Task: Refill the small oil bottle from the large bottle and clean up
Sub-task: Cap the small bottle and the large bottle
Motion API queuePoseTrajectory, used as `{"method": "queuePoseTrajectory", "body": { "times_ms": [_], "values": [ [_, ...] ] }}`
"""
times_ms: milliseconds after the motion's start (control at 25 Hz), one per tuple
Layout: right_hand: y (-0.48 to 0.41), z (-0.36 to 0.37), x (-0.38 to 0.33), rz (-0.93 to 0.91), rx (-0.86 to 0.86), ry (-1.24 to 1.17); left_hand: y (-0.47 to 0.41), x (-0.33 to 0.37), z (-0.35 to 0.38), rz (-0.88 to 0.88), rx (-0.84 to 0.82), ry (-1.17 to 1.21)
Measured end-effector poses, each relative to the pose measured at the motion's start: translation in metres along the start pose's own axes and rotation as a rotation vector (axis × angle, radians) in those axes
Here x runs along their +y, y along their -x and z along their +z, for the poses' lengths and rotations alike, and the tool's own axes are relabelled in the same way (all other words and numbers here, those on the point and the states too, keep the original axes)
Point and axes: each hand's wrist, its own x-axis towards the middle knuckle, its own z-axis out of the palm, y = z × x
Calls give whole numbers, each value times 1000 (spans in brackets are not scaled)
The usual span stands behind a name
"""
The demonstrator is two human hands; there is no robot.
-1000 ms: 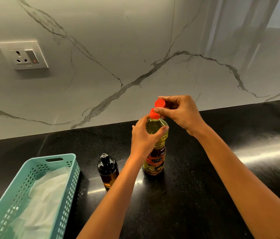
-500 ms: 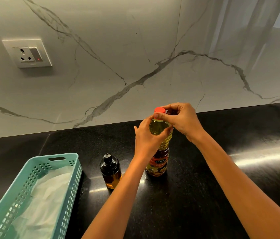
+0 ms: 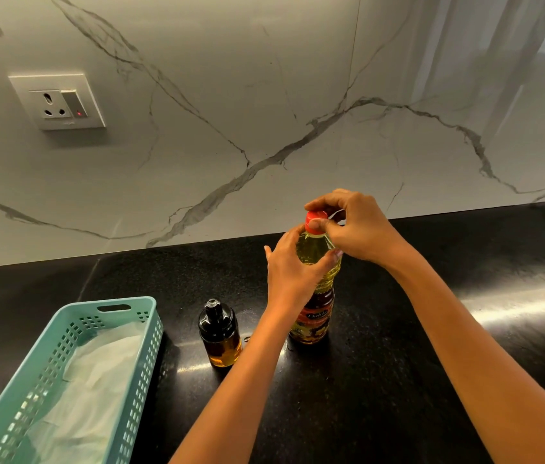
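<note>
The large clear bottle (image 3: 313, 316) of yellow oil stands upright on the black counter (image 3: 381, 380). My left hand (image 3: 293, 272) grips its shoulder from the left. My right hand (image 3: 356, 226) pinches the red cap (image 3: 314, 218), which sits on the bottle's neck. To the left of the large bottle stands the small dark bottle (image 3: 220, 334) with a black top and amber oil in its lower part; no hand touches it.
A teal perforated basket (image 3: 123, 360) with white cloth (image 3: 87, 390) inside lies at the front left. A marble backsplash rises behind the counter, with a wall socket (image 3: 58, 102) at the upper left.
One second ago my right hand held the red cap just above the neck. It has since lowered the cap onto the neck and now pinches it there. My left hand kept its grip.
</note>
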Motion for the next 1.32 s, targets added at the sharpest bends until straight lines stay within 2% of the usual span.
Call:
{"method": "queuePoseTrajectory", "body": {
  "times_ms": [120, 320, 560, 680, 800, 1320],
  "values": [
    [-1, 3, -3, -41, 40, 114, 0, 0, -1, 8, 13, -6],
    [0, -9, -8, -88, -153, 150, 0, 1, 0, 10, 17, -47],
    [-3, -1, -9, -85, -126, 306, -1, -1, 0, -4, 23, -55],
    [0, -1, -8, -71, -100, 311, -1, 0, 0, 1, 27, -47],
    [3, -5, -8, -95, -155, 286, -1, 0, 1, 7, 31, -50],
    [-3, 1, -5, -147, -148, 474, 0, -1, 4, 25, 48, -96]
  ]
}}
